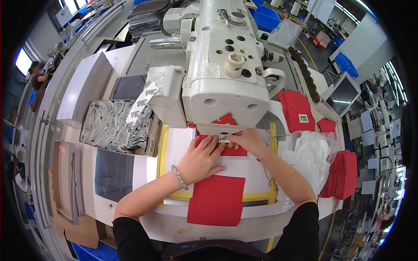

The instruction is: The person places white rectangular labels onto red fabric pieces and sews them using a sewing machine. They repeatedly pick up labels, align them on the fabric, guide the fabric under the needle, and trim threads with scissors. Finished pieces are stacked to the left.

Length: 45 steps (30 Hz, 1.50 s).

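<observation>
Beneath the head of the white sewing machine [224,100], a small white label with dark print [223,139] lies on a red fabric piece [234,152]. My left hand [196,161] rests with its fingertips on the fabric at the label's left, thumb held apart. Around the label's right end my right hand [246,141] is closed, fingertips pinching it. The needle area is hidden under the machine head. Nearer me, a second red piece [214,202] lies flat across the white work board [172,152] edged with yellow tape.
Left: a box of crumpled strips [113,126], a long white box [82,87], a cardboard box [65,182]. Right: red stacks [296,111] [342,174], a clear plastic bag of white material [307,158], a small screen [339,95]. A person [37,78] works at far left.
</observation>
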Each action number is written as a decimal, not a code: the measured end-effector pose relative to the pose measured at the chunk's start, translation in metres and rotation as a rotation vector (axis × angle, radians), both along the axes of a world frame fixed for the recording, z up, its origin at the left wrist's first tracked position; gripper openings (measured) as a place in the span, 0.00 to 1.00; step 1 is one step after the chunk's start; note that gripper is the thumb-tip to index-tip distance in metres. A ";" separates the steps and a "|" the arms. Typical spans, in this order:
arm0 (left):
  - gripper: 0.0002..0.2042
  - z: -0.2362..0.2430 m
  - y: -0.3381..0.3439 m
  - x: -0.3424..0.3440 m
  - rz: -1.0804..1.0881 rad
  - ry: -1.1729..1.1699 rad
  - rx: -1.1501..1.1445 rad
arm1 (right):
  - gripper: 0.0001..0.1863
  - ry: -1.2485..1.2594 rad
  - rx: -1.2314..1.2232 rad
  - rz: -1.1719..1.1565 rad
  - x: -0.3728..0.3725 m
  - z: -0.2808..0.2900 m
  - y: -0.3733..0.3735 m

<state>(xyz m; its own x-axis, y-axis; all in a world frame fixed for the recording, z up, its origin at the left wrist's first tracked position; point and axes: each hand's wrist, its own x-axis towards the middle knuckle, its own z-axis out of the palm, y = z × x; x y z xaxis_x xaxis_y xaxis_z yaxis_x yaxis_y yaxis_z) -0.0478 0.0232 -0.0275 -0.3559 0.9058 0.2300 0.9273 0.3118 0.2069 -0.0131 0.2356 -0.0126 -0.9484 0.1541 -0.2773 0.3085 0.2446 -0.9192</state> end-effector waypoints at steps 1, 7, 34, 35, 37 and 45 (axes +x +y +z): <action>0.32 0.000 0.000 0.000 -0.001 -0.007 0.002 | 0.11 0.005 0.003 0.000 0.000 0.001 -0.001; 0.32 0.001 0.001 0.003 0.012 0.052 -0.008 | 0.11 -0.004 0.039 -0.019 -0.001 -0.001 -0.002; 0.33 -0.010 0.013 0.000 0.024 0.150 0.015 | 0.14 0.787 1.067 0.517 0.035 -0.018 0.032; 0.33 -0.010 0.012 0.001 0.027 0.154 0.007 | 0.14 0.790 1.088 0.522 0.035 -0.018 0.032; 0.33 -0.011 0.010 0.003 0.034 0.161 -0.011 | 0.16 0.789 1.115 0.530 0.036 -0.018 0.030; 0.37 -0.009 -0.001 0.002 0.003 0.131 0.028 | 0.21 0.678 1.184 0.520 0.036 -0.017 0.014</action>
